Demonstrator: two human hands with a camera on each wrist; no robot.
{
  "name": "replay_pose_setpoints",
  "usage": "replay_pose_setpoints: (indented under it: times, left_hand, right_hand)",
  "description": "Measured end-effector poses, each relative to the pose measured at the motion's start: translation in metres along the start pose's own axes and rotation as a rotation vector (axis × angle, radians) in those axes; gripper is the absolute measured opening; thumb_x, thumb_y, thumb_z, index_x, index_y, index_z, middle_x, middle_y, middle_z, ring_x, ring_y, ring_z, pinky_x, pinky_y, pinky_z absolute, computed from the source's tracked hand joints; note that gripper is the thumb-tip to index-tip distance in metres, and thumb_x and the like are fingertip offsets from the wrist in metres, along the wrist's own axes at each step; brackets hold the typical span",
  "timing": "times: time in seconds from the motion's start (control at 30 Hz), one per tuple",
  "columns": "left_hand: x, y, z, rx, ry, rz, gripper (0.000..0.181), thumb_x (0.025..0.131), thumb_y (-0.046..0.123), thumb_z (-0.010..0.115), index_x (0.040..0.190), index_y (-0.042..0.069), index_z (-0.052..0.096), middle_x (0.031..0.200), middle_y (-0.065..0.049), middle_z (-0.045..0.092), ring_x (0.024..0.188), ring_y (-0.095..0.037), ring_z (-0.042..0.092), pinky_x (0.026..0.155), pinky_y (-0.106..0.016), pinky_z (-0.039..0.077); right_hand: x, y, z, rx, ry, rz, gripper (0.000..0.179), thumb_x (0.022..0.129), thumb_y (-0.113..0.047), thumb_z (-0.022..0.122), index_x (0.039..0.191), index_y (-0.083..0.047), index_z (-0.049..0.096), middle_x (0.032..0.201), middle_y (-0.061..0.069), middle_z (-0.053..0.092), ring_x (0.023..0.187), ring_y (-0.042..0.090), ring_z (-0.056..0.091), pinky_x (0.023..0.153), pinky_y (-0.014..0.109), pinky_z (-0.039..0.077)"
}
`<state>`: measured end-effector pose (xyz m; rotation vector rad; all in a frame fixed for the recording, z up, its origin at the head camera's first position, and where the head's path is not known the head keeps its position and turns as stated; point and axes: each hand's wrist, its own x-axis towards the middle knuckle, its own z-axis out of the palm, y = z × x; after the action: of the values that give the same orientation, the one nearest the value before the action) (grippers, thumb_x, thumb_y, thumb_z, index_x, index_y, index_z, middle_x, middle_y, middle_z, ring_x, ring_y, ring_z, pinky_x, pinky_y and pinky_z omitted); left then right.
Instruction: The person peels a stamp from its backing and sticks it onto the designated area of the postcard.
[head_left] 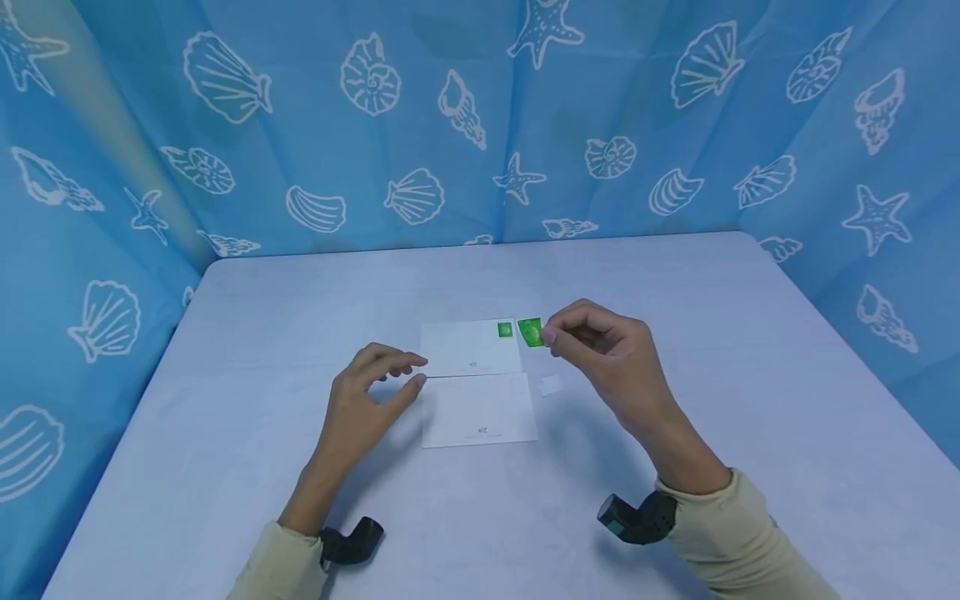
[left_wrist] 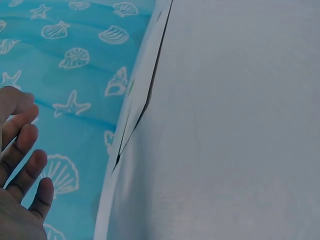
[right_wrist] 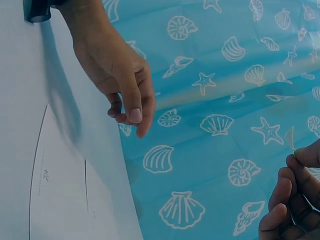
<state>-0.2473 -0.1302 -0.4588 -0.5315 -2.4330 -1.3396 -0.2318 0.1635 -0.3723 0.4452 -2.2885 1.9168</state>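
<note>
My right hand [head_left: 617, 354] pinches a green stamp [head_left: 530, 332] by its edge between thumb and index finger, above the table at the right of the envelopes. In the right wrist view the stamp [right_wrist: 291, 139] shows its pale side, slightly curved. The far white envelope [head_left: 467, 348] has a green stamp [head_left: 505, 330] on its upper right corner. A second white envelope [head_left: 480, 408], with small print but no stamp, lies just in front of it. My left hand [head_left: 367, 400] hovers at their left edges, fingers loosely bent, thumb apart, holding nothing.
A small white paper piece [head_left: 550, 385] lies right of the envelopes. White cloth covers the table [head_left: 300, 300]. A blue curtain [head_left: 480, 125] with white shell and starfish prints hangs behind the table and along both sides.
</note>
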Motion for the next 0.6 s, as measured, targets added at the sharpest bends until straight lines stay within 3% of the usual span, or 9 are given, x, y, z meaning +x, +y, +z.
replay_pose_setpoints:
  times: [0.23, 0.6]
  left_hand:
    - [-0.003, -0.004, 0.004, -0.005, -0.031, -0.058, 0.023, 0.088, 0.014, 0.078, 0.109, 0.021, 0.076, 0.103, 0.003, 0.065, 0.094, -0.013, 0.058, 0.082, -0.038, 0.046]
    - [-0.010, -0.011, 0.009, -0.012, -0.061, -0.069, 0.021, 0.086, 0.016, 0.080, 0.106, 0.020, 0.077, 0.101, 0.006, 0.063, 0.095, -0.011, 0.057, 0.082, -0.039, 0.048]
  right_hand:
    - [0.000, 0.001, -0.001, -0.004, 0.001, -0.001, 0.009, 0.095, -0.002, 0.065, 0.101, 0.001, 0.071, 0.099, 0.010, 0.064, 0.088, 0.026, 0.060, 0.082, 0.028, 0.053]
    - [0.001, 0.001, -0.002, -0.015, 0.016, -0.014, 0.009, 0.095, -0.004, 0.066, 0.100, 0.001, 0.072, 0.098, 0.012, 0.063, 0.088, 0.026, 0.060, 0.082, 0.027, 0.053]
